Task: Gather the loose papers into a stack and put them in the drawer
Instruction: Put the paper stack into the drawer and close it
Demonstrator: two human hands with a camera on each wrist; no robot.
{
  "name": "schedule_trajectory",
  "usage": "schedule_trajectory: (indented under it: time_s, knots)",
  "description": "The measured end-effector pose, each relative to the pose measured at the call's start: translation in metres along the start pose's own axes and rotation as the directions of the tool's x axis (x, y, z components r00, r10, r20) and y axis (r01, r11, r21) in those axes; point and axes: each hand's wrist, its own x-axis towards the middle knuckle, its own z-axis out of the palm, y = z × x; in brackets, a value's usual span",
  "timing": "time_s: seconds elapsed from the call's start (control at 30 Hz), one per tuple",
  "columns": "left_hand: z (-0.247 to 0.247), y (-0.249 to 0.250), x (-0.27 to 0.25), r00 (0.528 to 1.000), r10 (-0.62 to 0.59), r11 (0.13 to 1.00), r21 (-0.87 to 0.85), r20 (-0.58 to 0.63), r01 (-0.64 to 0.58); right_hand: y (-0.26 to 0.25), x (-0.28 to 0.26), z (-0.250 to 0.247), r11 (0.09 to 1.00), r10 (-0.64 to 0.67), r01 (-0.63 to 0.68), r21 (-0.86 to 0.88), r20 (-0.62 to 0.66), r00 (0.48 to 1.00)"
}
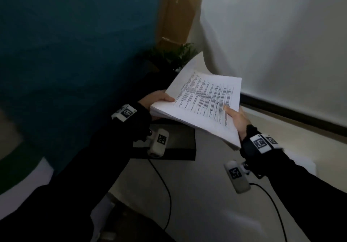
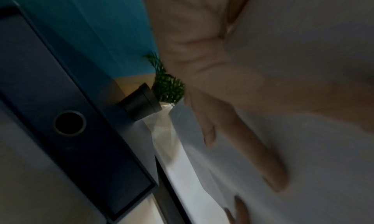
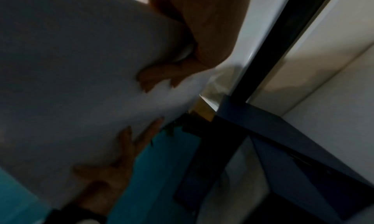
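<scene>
A stack of white papers (image 1: pixel 204 102), the top sheet printed with columns of text, hangs in the air between both hands. My left hand (image 1: pixel 159 99) grips its left edge, thumb on top and fingers (image 2: pixel 263 155) spread under the stack's underside (image 2: pixel 303 131). My right hand (image 1: pixel 234 117) pinches the near right edge, thumb on the print, fingers (image 3: pixel 157 78) curled below against the underside (image 3: pixel 81 83). One sheet's far corner (image 1: pixel 197 61) curls upward. No drawer shows clearly in any view.
A black binder with a round finger hole (image 2: pixel 69 123) lies on the pale desk (image 1: pixel 197 194) under the stack. A potted green plant (image 1: pixel 174 55) and a brown cardboard box (image 1: pixel 178 16) stand behind. A teal partition (image 1: pixel 75 44) is left, a white wall (image 1: pixel 281 35) right.
</scene>
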Motion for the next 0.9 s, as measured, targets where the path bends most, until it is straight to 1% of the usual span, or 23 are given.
schedule_trajectory:
  time_s: [0.07, 0.13, 0.23, 0.3, 0.37, 0.47, 0.57, 0.63, 0.73, 0.77, 0.8, 0.83, 0.87, 0.9]
  knots:
    - [0.0, -0.004, -0.011, 0.997, 0.066, 0.993, 0.093, 0.038, -0.07, 0.007, -0.014, 0.004, 1.0, -0.017, 0.018, -0.017, 0.017, 1.0]
    - [-0.002, -0.013, -0.022, 0.994, 0.1, 0.979, 0.176, 0.038, -0.105, 0.015, -0.027, 0.003, 0.997, -0.027, 0.029, -0.067, 0.028, 0.999]
    - [-0.013, -0.033, -0.045, 1.0, 0.022, 0.976, 0.216, -0.007, -0.02, 0.028, -0.052, 0.001, 0.985, 0.055, -0.037, -0.171, 0.104, 0.993]
    - [-0.024, -0.053, -0.057, 0.999, -0.023, 0.962, 0.27, -0.047, 0.035, 0.037, -0.073, 0.004, 0.954, 0.115, -0.062, -0.292, 0.171, 0.978]
    - [-0.032, -0.072, -0.069, 0.992, -0.061, 0.939, 0.332, -0.109, 0.094, 0.043, -0.086, 0.008, 0.935, 0.158, -0.07, -0.349, 0.231, 0.96]
    - [-0.042, -0.094, -0.08, 0.972, -0.095, 0.928, 0.335, -0.214, 0.164, 0.047, -0.09, 0.015, 0.892, 0.226, -0.078, -0.445, 0.289, 0.93]
    - [-0.051, -0.106, -0.084, 0.937, -0.123, 0.896, 0.37, -0.328, 0.247, 0.052, -0.088, 0.025, 0.841, 0.335, -0.136, -0.524, 0.307, 0.891]
    - [-0.058, -0.109, -0.084, 0.92, -0.154, 0.863, 0.405, -0.36, 0.303, 0.054, -0.086, 0.033, 0.774, 0.454, -0.221, -0.594, 0.275, 0.848]
    - [-0.065, -0.104, -0.087, 0.9, -0.204, 0.855, 0.377, -0.386, 0.356, 0.048, -0.083, 0.043, 0.562, 0.595, -0.281, -0.778, 0.144, 0.791]
    - [-0.066, -0.101, -0.085, 0.899, -0.229, 0.85, 0.374, -0.373, 0.372, 0.047, -0.08, 0.045, 0.533, 0.624, -0.303, -0.79, 0.125, 0.771]
    - [-0.066, -0.097, -0.083, 0.897, -0.238, 0.84, 0.384, -0.373, 0.383, 0.045, -0.078, 0.048, 0.536, 0.643, -0.329, -0.778, 0.123, 0.756]
    - [-0.068, -0.094, -0.081, 0.897, -0.223, 0.84, 0.391, -0.382, 0.376, 0.047, -0.075, 0.051, 0.565, 0.644, -0.36, -0.742, 0.124, 0.755]
    - [-0.066, -0.087, -0.081, 0.89, -0.231, 0.843, 0.377, -0.392, 0.385, 0.049, -0.071, 0.053, 0.606, 0.63, -0.382, -0.697, 0.129, 0.765]
    - [-0.067, -0.082, -0.077, 0.892, -0.226, 0.831, 0.402, -0.391, 0.386, 0.052, -0.068, 0.056, 0.642, 0.62, -0.4, -0.655, 0.135, 0.773]
